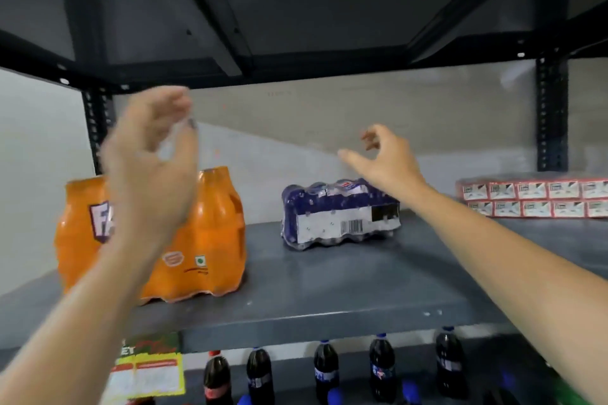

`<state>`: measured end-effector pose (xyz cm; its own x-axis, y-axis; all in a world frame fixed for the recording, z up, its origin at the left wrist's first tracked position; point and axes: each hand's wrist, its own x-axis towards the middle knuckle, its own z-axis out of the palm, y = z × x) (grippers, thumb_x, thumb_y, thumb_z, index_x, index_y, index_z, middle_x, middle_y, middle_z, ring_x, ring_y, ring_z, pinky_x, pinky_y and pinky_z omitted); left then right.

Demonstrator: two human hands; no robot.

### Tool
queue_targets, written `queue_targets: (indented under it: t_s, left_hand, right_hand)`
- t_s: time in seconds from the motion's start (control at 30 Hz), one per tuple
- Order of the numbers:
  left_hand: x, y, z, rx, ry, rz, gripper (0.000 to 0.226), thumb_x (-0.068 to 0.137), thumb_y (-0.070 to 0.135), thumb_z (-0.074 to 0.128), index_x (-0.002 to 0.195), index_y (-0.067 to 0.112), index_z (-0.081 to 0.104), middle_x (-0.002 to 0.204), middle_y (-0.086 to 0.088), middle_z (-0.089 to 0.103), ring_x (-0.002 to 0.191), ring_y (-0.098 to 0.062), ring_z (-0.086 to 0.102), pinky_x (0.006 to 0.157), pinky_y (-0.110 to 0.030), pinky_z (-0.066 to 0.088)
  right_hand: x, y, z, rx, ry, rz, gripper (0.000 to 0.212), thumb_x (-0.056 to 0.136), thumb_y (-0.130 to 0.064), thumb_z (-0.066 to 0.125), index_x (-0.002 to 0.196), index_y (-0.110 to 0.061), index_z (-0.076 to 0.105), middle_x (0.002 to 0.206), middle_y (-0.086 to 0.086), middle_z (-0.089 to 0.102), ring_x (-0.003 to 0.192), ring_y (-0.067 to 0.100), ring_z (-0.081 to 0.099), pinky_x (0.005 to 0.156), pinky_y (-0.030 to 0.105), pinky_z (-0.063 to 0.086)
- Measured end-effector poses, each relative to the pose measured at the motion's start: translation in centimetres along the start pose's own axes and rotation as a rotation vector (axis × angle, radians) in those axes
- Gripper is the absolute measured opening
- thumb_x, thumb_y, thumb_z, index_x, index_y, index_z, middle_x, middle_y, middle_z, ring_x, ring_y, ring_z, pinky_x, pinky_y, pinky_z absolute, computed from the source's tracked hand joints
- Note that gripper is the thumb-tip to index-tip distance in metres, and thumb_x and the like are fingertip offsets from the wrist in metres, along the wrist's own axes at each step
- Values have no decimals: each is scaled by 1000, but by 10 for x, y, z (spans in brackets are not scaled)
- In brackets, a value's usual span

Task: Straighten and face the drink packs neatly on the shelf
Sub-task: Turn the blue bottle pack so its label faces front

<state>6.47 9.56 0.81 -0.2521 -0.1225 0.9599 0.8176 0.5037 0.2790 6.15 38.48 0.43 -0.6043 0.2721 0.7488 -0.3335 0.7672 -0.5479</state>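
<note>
An orange shrink-wrapped pack of bottles (pixel 210 240) stands upright on the left of the grey metal shelf (pixel 329 293). My left hand (pixel 151 168) is raised in front of it, blurred, fingers apart, holding nothing. A dark blue pack of small bottles (pixel 335 217) lies farther back near the middle, its barcode label facing me. My right hand (pixel 385 158) hovers just above the blue pack's right end, fingers spread and curled, not gripping it.
A red-and-white block of small cartons (pixel 533 197) sits at the right rear of the shelf. Dark cola bottles (pixel 325 368) stand in a row on the shelf below. A yellow and green paper label (pixel 148 368) hangs at the lower left. Another shelf board is overhead.
</note>
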Motion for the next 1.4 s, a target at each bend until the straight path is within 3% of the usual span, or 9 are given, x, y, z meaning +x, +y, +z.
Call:
queue_targets:
  t_s: [0.1,0.27,0.43,0.63,0.73,0.9,1.1,1.23,1.4]
  left_hand:
    - [-25,70,59,-156,-122,-62,28,89,8,57,113,21,60,105,6,65,99,-7,62,93,-23,50]
    - [-25,40,153,89,-345,-711,59,89,36,59,141,12,43,144,-12,49,121,-25,52,97,-32,38]
    - [-24,22,172,43,-339,-1127,44,75,38,74,89,3,52,86,-14,64,73,-26,60,64,-29,44]
    - [-29,18,173,-69,-252,-1124,80,77,23,78,139,-1,34,116,-21,60,87,-30,62,68,-34,49]
    - [-32,21,167,-53,-274,-1057,94,80,20,77,153,10,18,142,-22,48,115,-36,58,84,-39,50]
    - [-35,34,139,105,-435,-901,99,78,21,78,154,15,14,142,-18,50,122,-37,55,102,-48,45]
    - [-54,54,110,217,-471,-664,79,66,26,87,134,10,49,120,-9,69,102,-25,67,88,-42,56]
    - [-56,57,110,240,-414,-578,81,64,30,88,132,7,52,119,-11,71,99,-25,70,81,-38,59]
    - [-76,52,116,293,-399,-507,79,61,23,90,129,8,52,121,-11,69,103,-27,68,84,-38,57]
  right_hand:
    - [33,59,-14,-30,0,254,53,82,-52,67,113,-9,63,114,7,68,101,26,62,80,32,44]
    - [49,106,-4,287,-344,676,65,82,-67,54,105,-7,62,100,13,67,74,26,61,60,29,42]
    - [44,110,15,514,-488,715,34,77,-37,79,94,-8,74,88,11,76,72,23,67,67,29,52]
    - [41,108,14,521,-441,699,56,66,-33,86,110,-3,68,101,12,74,78,22,67,59,28,47]
    - [42,100,-2,461,-493,626,57,70,-27,85,115,-2,61,90,9,70,72,20,64,65,30,51]
    - [37,85,-38,191,-618,455,45,67,-27,88,96,-7,60,81,10,68,73,25,64,80,39,57]
    - [24,81,-55,156,-692,410,57,58,-16,94,104,-4,63,96,17,74,86,32,73,83,46,61]
    - [19,80,-51,225,-599,426,54,56,-13,95,98,-3,63,86,16,74,70,28,73,66,41,62]
    - [2,87,-36,47,-567,339,78,29,-27,96,100,-12,68,99,8,75,87,26,73,77,43,62]
